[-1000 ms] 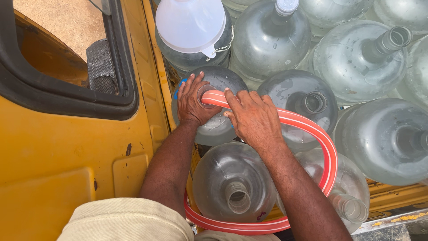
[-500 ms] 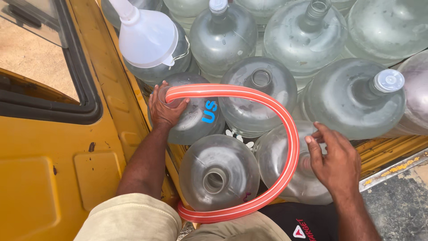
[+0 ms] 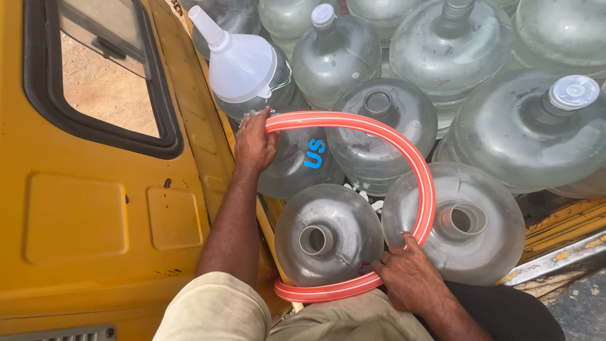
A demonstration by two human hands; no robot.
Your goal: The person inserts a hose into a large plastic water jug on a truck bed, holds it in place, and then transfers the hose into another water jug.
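The yellow vehicle [image 3: 95,208] fills the nine o'clock side, its window [image 3: 104,82] at eleven; beside it stand packed clear water jugs [image 3: 524,126], some capped, some open-mouthed; the red-and-white striped hose [image 3: 424,183] arcs over them from the centre round to six o'clock. The left hand [image 3: 254,142] is closed around the hose end near the centre; the right hand [image 3: 407,275] lies half-open on the lower run at five o'clock, fingers pressing it against a jug. Handling it well probably means keeping both grips firm so the springy loop does not kink; the white funnel [image 3: 240,63] at twelve o'clock and the tight necks crowd the hose.
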